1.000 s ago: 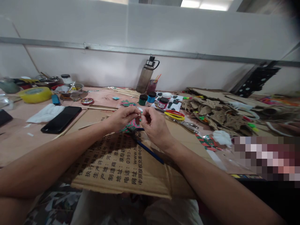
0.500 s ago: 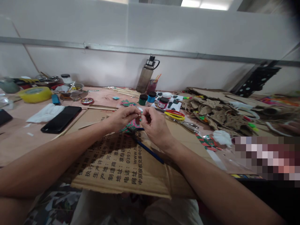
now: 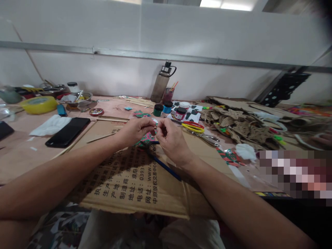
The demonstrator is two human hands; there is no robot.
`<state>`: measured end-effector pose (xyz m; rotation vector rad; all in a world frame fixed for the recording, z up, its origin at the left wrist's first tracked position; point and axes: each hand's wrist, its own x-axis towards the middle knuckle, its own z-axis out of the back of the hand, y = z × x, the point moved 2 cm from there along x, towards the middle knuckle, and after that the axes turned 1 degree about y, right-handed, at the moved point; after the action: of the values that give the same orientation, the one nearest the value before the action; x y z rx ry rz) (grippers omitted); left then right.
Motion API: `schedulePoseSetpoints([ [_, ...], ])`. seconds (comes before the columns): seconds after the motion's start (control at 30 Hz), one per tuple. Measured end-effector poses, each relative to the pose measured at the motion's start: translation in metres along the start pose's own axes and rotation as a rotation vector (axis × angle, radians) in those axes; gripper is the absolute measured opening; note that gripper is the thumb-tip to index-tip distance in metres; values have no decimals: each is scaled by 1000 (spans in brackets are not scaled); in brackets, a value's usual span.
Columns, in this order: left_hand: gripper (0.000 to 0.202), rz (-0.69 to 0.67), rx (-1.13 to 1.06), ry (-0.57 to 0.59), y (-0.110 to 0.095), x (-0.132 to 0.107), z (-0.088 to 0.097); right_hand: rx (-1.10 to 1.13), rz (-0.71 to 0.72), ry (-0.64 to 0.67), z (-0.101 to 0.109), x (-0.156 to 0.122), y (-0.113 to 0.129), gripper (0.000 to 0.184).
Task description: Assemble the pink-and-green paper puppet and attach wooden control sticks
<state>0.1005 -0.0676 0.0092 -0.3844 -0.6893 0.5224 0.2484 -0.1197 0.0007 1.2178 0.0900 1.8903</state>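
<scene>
My left hand [image 3: 136, 131] and my right hand [image 3: 171, 137] meet fingertip to fingertip above a cardboard sheet [image 3: 111, 188]. Both are pinched closed around something too small to make out. Just beneath the fingers lies a pink and green patterned piece [image 3: 147, 139], partly covered by the hands. A dark blue pen-like stick [image 3: 166, 167] rests on the cardboard below my right hand. To the left, a thin wooden stick [image 3: 102, 137] lies near my left wrist.
Paint jars [image 3: 181, 113], scissors [image 3: 193, 126] and pliers [image 3: 206, 138] sit beyond my right hand. A tall bottle [image 3: 160, 84] stands by the wall. Braided brown pieces [image 3: 241, 126] are heaped on the right. On the left are a phone [image 3: 67, 132], a tissue [image 3: 50, 125] and yellow tape [image 3: 38, 104].
The pinched hands stay together in nearly the same place, with slight finger movement. Objects on the table have not visibly moved.
</scene>
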Motion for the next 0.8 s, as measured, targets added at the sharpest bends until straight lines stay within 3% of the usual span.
schedulePoseSetpoints([
  [0.53,10,-39,157,-113,2,-6,-2,130,-193,43,-3,-1,-1,8],
  [0.8,11,-48,185,-134,0,-9,-4,199,-203,43,-6,-3,-1,7],
])
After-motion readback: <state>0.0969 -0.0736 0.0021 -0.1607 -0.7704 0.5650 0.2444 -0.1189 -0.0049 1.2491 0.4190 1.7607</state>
